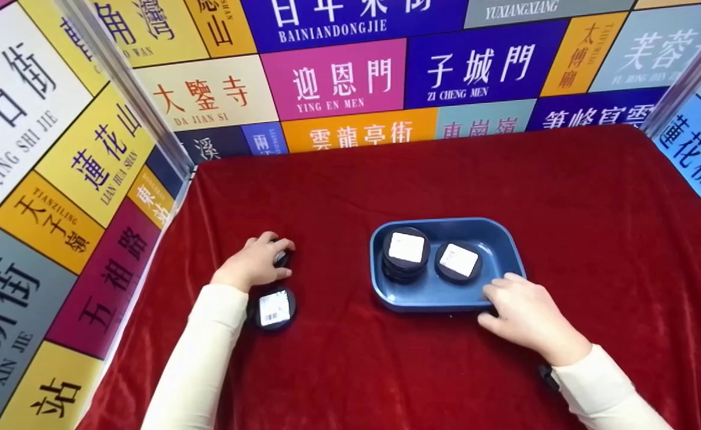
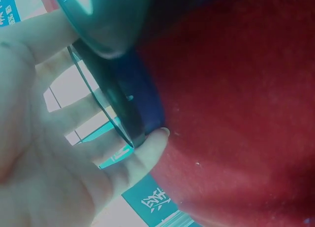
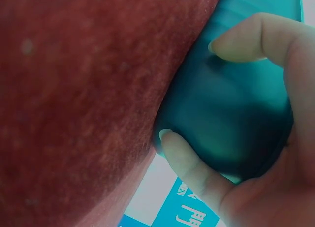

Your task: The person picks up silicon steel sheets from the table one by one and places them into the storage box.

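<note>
pick-up seems the present step: left hand [image 1: 254,263] grasps dark disc [image 1: 280,257] at nine o'clock from blue tray [image 1: 434,306], right hand [image 1: 526,312] grips tray's four-o'clock corner, so next calls for careful lift.

- Two hands, by the clock of the tray with 12 at its far side: one left hand [image 1: 260,260] at 9, one right hand [image 1: 520,312] at 4.
- One blue tray [image 1: 440,306].
- One stack of black discs [image 1: 406,255], inside the tray toward 10 o'clock; at least two discs, exact number unclear.
- One single disc [image 1: 458,263], at the stack's 3 o'clock.
- Two dark discs visible outside: one far disc [image 1: 280,258] at the left hand, one near disc [image 1: 274,309] at the far disc's 6 o'clock.
- Three white labels [image 1: 406,248] plainly visible.
- Two pale sleeves [image 1: 189,358].
- One red cloth [image 1: 386,370].
- Two metal posts [image 1: 162,119], at the tray's 10 and 2 o'clock.
</note>
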The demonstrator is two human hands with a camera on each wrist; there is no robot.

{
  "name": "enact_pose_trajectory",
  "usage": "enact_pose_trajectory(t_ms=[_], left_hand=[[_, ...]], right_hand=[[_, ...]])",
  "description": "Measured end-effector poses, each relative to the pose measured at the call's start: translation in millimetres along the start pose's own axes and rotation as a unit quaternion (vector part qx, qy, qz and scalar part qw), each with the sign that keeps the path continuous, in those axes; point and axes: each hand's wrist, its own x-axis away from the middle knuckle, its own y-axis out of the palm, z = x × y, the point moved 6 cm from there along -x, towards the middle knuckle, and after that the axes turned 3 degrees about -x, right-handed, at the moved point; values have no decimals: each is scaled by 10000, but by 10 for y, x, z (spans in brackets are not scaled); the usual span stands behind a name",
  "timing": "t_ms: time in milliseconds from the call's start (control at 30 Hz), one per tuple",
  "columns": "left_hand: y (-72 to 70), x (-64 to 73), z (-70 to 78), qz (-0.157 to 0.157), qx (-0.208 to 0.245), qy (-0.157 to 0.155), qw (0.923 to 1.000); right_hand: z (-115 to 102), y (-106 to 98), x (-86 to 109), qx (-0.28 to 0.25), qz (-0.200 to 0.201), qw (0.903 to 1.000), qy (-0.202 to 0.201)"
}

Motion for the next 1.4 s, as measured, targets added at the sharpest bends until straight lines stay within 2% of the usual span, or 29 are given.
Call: enact_pose_trajectory(t_ms=[400,700,933,1167,1400], left_hand=[[-17,21,17,51,-167,27,9998],[-61,24,68,159,-275,198,9993],[-81,27,90,154,-291,215,9992],[-126,48,164,164,-350,275,9989],[-194,62,314,193,-330,434,9983]], right_hand=[[-10,6,-6,0,-16,10000,-57],[-1,-2,4,41,99,9999,-75],[0,-2,2,49,100,9999,-94],[-1,-5,1,34,67,9999,-80],[-2,-4,2,20,26,10000,-50]])
